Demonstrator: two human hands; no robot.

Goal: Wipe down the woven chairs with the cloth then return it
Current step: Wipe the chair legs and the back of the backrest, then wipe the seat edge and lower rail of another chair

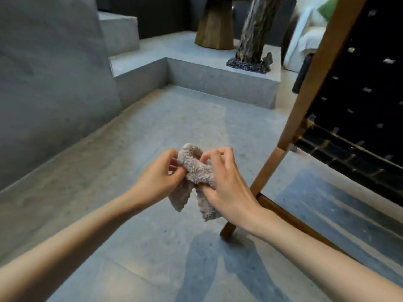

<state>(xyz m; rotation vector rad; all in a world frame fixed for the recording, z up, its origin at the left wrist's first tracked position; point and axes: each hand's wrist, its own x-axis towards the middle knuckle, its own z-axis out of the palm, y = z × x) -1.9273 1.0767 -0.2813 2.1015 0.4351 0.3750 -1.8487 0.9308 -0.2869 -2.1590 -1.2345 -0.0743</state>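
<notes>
Nearest, two bare forearms reach forward over the floor (135, 136). The left hand (160, 173) has its fingers curled and pinches one side of the cloth (196, 171). The right hand (226, 182) grips the other side with bent fingers and thumb. The cloth, a fluffy beige piece, is bunched into a loop between them, two ends hanging down. It hangs in the air, touching neither the chair nor the floor.

Just right of the hands stands the woven chair (320, 92), with a slanted wooden frame and black webbing (359, 83). Only this one chair is in view.

Judging by the grip, the cloth is being gathered or refolded rather than used. Whether any wiping is done cannot be told from the webbing. Any other chairs and the return of the cloth look to be left.

The floor is pale grey stone, mottled, with shadows across it. Beyond it rises a stone step (218, 83) and a plain grey wall (50, 62). On the step stand a wooden pedestal (214, 29) and a rough trunk-like piece (255, 33). Farthest right, a white draped seat (305, 40) shows.
</notes>
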